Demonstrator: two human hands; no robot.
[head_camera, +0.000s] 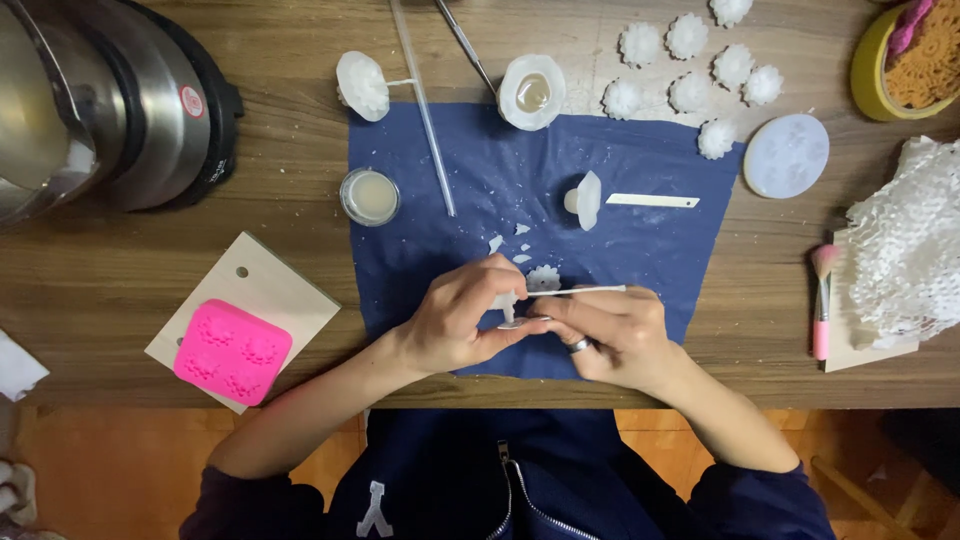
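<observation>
Both hands meet over the blue cloth (640, 260) on the worktop (130, 270). The left hand (455, 320) pinches a small white wax flower (541, 280); the right hand (610, 330) grips a thin white stick (590, 290) touching it

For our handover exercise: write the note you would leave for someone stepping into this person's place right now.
Left hand: pinching a small white wax piece over the blue cloth.
Right hand: holding a thin white stick against that piece.
Done, by the look of it: eight white flower shapes lie beyond the cloth's far right corner.
Pink mould sits on a board at left; white scraps litter the cloth.
Left: the piece in hand is apparently unfinished.
</observation>
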